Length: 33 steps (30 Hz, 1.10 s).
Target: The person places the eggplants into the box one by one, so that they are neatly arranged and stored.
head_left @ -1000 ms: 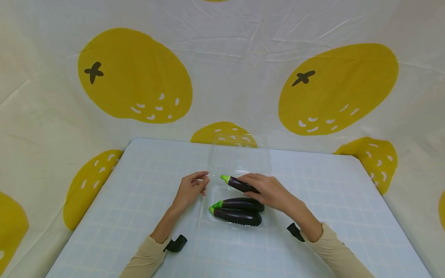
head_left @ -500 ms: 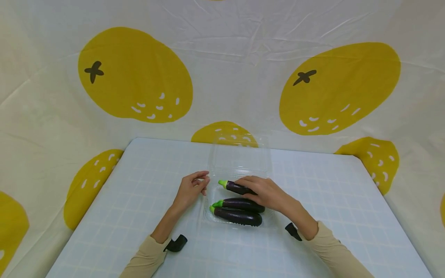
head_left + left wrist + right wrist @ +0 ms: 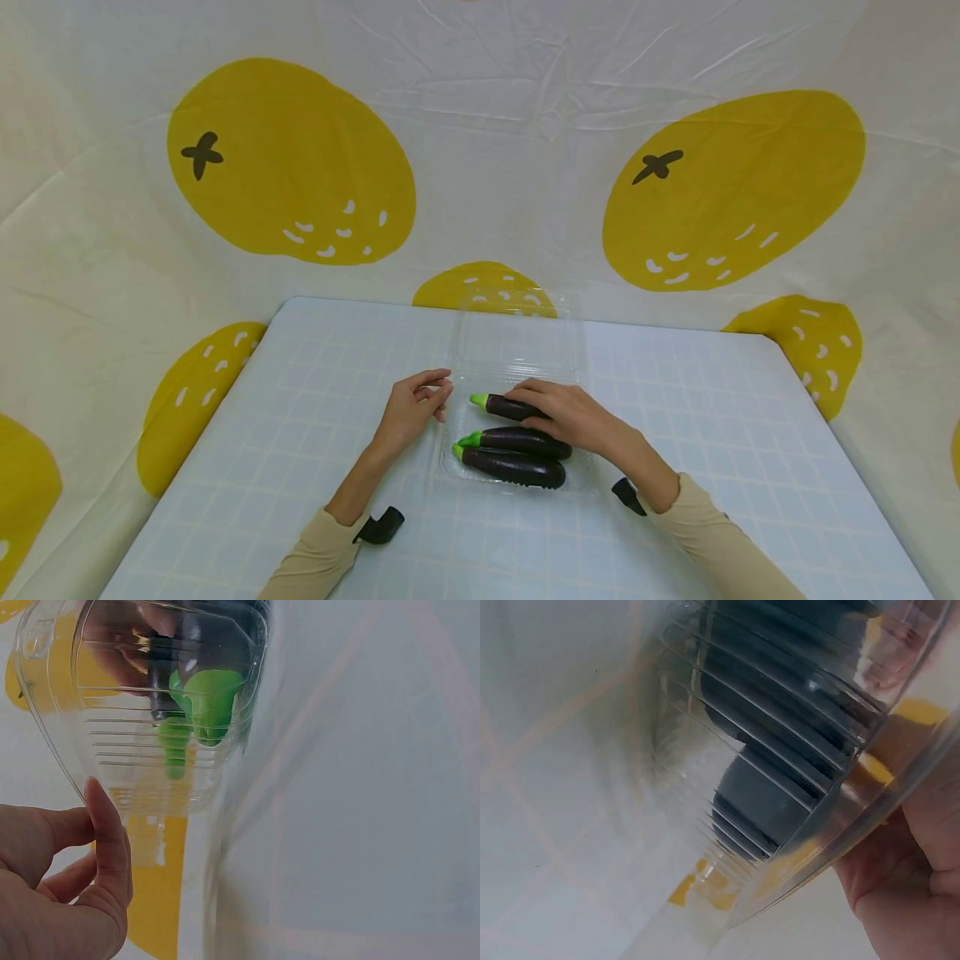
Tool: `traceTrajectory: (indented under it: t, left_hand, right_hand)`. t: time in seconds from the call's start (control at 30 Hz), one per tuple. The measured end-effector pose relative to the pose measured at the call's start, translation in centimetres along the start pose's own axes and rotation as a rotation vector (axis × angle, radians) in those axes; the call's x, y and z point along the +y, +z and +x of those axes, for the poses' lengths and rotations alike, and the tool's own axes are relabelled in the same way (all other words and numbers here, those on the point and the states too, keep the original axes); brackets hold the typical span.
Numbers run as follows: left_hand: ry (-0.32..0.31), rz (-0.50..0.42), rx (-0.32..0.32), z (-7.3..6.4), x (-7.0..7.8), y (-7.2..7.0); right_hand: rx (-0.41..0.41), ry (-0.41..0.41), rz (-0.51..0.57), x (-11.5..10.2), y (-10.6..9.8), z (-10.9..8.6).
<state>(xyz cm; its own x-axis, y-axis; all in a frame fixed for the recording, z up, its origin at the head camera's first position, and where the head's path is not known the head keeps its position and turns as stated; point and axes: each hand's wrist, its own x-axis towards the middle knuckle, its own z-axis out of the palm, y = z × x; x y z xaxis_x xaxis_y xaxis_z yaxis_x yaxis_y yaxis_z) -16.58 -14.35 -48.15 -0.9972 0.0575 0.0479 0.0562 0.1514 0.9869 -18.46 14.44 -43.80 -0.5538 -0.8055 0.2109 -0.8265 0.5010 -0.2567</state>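
A clear plastic clamshell container (image 3: 459, 419) lies on the table with its lid (image 3: 517, 343) folded back. Two dark purple eggplants with green stems, the near eggplant (image 3: 513, 469) and the middle eggplant (image 3: 523, 442), rest side by side in its front half. Behind them my right hand (image 3: 573, 414) grips a third eggplant (image 3: 508, 407) from above, low inside the container, stem pointing left. My left hand (image 3: 407, 413) is at the container's left rim; in the left wrist view its thumb and finger pinch the rim. The right wrist view shows the eggplants' blunt ends through the ribbed wall.
A pale blue checked cloth covers the table (image 3: 315, 350). Behind it hangs a white curtain (image 3: 510, 167) printed with big yellow fruit. A black wrist mount (image 3: 381, 526) is at the left cuff, and another black mount (image 3: 628, 497) at the right cuff.
My right hand has lowered the third eggplant toward the front, closer to the other two. The left hand, the container and the two lying eggplants have stayed in place.
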Motion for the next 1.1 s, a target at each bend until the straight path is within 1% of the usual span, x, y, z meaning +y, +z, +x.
traceTrajectory:
  t: [0.17, 0.3, 0.47, 0.53, 0.57, 0.63, 0.67, 0.73, 0.8, 0.87, 1.1]
  left_hand:
    - [0.007, 0.005, -0.005, -0.1, 0.1, 0.0]
    - [-0.004, 0.007, -0.001, 0.0, 0.0, 0.1]
    - [-0.013, 0.011, 0.008, 0.0, 0.0, 0.1]
    - [-0.021, 0.014, 0.005, 0.0, 0.4, 0.1]
    - [-0.023, 0.013, 0.0, -0.2, 0.8, 0.1]
    - [-0.006, 0.017, -0.01, -0.5, 1.6, 0.1]
    - [-0.001, 0.019, -0.014, -0.5, 1.6, 0.1]
    - [0.013, 0.017, -0.021, -0.5, 1.4, 0.0]
    - [0.024, 0.011, -0.02, -0.3, 0.8, 0.0]
    - [0.011, 0.006, -0.019, 0.0, 0.0, 0.0]
    - [-0.009, 0.015, -0.017, -0.1, 0.4, 0.1]
  right_hand:
    - [-0.018, 0.016, 0.012, 0.2, 0.2, 0.1]
    - [-0.038, 0.024, 0.044, 0.4, 0.4, 0.2]
    - [-0.054, 0.038, 0.058, 0.5, 0.7, 0.3]
    - [-0.059, 0.047, 0.059, 0.5, 0.8, 0.3]
    - [-0.062, 0.053, 0.065, 0.5, 0.8, 0.3]
    - [-0.064, 0.058, 0.069, 0.4, 0.7, 0.2]
    - [-0.062, 0.059, 0.069, 0.3, 0.7, 0.2]
    - [-0.051, 0.054, 0.059, 0.3, 0.6, 0.1]
    - [-0.032, 0.044, 0.047, 0.3, 0.6, -0.1]
    - [-0.008, 0.035, 0.032, 0.4, 0.5, -0.2]
    - [0.087, 0.026, 0.01, 1.0, 0.3, -1.2]
